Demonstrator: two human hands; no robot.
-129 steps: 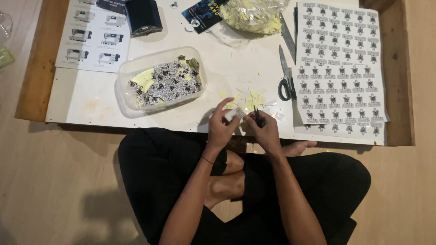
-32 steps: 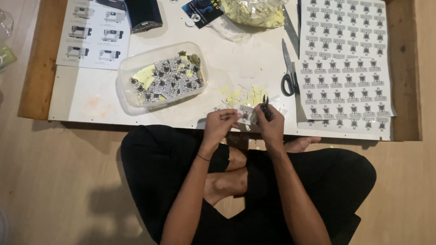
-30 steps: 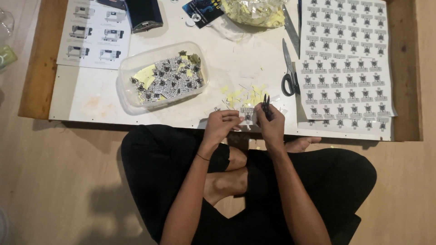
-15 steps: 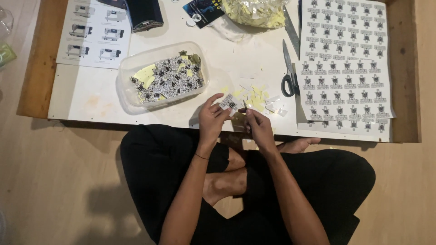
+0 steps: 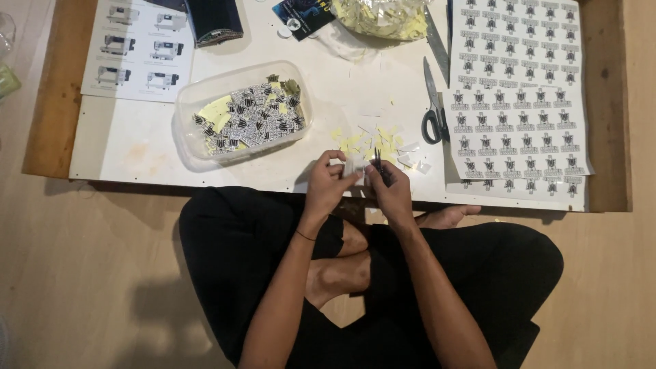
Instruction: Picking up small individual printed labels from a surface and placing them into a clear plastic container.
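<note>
Crossed legs in black shorts [image 5: 260, 253] nearest, seated on wooden floor [image 5: 82, 287] at low tabletop [image 5: 137, 140] edge. Left hand [image 5: 326, 184] at near edge, fingers pinched on small white sticker piece [image 5: 352, 166]. Right hand [image 5: 388, 191] just beside, touching left, fingers closed around dark tweezers [image 5: 376, 159], tips up by the sticker piece. Thin band on left wrist. Just beyond hands, scattered yellow and white backing scraps [image 5: 372, 139] on tabletop. Left of that, clear plastic tub [image 5: 198, 106] holding cut black-and-white stickers and yellow bits. Right of scraps, black-handled scissors [image 5: 433, 113], blades pointing away. Further right, large sticker sheet [image 5: 523, 82] with rows of identical black prints, reaching near edge. Far left, printed sheet with sewing machine pictures [image 5: 140, 44]. Far edge: dark pouch [image 5: 213, 19], dark card packet [image 5: 304, 12], clear bag of yellow scraps [image 5: 383, 17]. Wooden frame [image 5: 608, 102] along tabletop sides.
</note>
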